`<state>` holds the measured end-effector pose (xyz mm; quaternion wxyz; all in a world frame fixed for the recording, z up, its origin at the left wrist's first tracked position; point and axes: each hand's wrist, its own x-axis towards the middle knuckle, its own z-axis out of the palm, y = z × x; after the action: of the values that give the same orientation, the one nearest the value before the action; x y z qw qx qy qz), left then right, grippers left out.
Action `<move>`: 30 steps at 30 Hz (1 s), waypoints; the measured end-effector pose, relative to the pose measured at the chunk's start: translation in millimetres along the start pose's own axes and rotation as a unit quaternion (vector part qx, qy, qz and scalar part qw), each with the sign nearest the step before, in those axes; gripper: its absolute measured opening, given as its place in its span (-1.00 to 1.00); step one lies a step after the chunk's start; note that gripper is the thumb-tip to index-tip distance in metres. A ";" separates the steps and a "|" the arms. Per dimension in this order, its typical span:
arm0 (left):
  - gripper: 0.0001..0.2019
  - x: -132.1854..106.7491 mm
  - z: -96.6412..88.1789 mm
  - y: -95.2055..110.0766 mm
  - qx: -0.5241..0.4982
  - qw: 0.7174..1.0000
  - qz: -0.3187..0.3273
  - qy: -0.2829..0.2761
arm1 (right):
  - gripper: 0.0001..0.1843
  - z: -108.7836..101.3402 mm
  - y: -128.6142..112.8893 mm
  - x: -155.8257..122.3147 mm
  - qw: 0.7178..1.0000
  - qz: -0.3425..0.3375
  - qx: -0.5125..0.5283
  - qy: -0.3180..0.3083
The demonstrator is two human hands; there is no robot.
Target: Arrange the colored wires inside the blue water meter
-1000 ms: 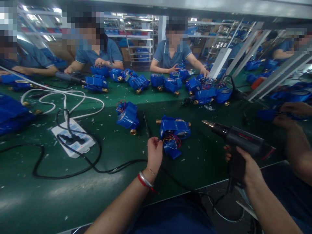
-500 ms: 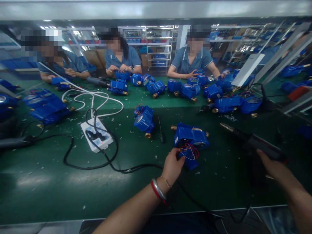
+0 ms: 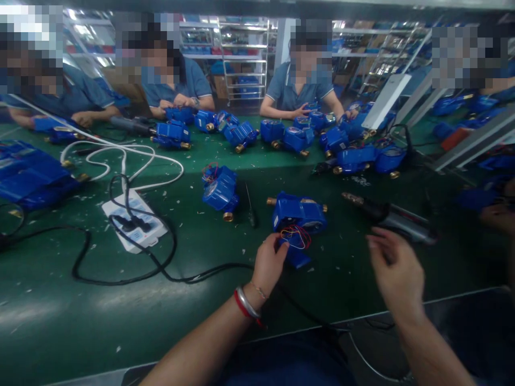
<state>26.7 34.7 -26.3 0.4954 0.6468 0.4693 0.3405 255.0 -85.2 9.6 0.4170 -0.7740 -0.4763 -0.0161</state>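
Left hand [image 3: 269, 262] pinched the blue unit [image 3: 298, 214] by its wired cover, steadying it near the table's [image 3: 120, 311] front edge. Right hand [image 3: 396, 268] spread, empty, beside the heat gun [image 3: 388, 219], which lay within reach.

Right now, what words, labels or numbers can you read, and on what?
No text is readable.
White power strip: bluish print, too blurred.
Blue meter dial face: too small, blurred.
Blue housing at the left hand: no marking shows.

bare green mat [image 3: 346, 268] between hands, heat gun [image 3: 390, 217] beside
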 end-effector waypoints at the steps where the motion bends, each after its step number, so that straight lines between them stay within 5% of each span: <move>1: -0.77 0.2 0.5 -0.4 0.002 1.000 0.003 0.002 | -0.67 11.6 -19.8 -7.5 0.998 -0.034 0.031 -0.032; 5: -0.78 1.6 2.0 -5.0 0.007 1.000 0.022 0.000 | -0.75 51.7 -66.1 -20.8 0.966 -0.156 0.090 -0.183; 8: -0.77 3.0 1.3 -7.0 0.007 0.999 0.032 -0.011 | -0.73 67.1 -75.4 -21.6 0.954 -0.183 0.073 -0.225; 24: -0.62 -1.6 3.0 0.0 0.097 0.993 0.031 -0.060 | -0.91 83.4 -85.4 -18.4 0.969 -0.118 -0.041 -0.212; 30: -0.70 -2.8 3.3 2.4 0.102 0.992 0.038 -0.061 | -0.80 87.2 -86.7 -20.0 0.966 -0.124 -0.057 -0.221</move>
<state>29.4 30.8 -24.9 0.4410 0.7308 0.4457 0.2697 146.6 -24.9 -1.1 0.2510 -0.7157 -0.6472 0.0769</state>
